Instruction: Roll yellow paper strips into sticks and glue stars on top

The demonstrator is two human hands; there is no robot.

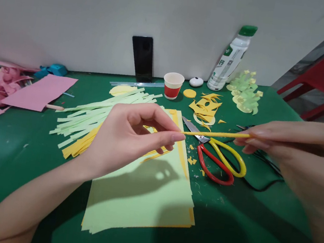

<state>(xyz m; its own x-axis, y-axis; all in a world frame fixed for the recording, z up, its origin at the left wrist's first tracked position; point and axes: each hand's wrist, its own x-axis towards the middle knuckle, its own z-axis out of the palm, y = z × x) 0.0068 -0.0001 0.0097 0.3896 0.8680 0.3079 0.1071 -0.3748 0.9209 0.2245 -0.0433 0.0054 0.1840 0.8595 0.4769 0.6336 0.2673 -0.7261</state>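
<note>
A thin yellow paper strip (216,134) is stretched level between my two hands above the table. My left hand (139,134) pinches its left end between thumb and fingertips. The other end sits in the pinched fingers of my right hand (262,137). Under my left hand lies a stack of light green paper sheets (139,198) with yellow sheets showing at the edges. Scissors (219,161) with one red and one yellow handle rest on the table beneath the strip. Left of the stack are cut light green strips (87,117) and yellow strips (80,142).
At the back stand a phone (143,59), a red-and-white paper cup (173,86), a white earbud case (196,81) and a leaning bottle (232,59). Yellow scraps (207,110) and green paper flowers (246,93) lie right; pink paper (41,92) lies left.
</note>
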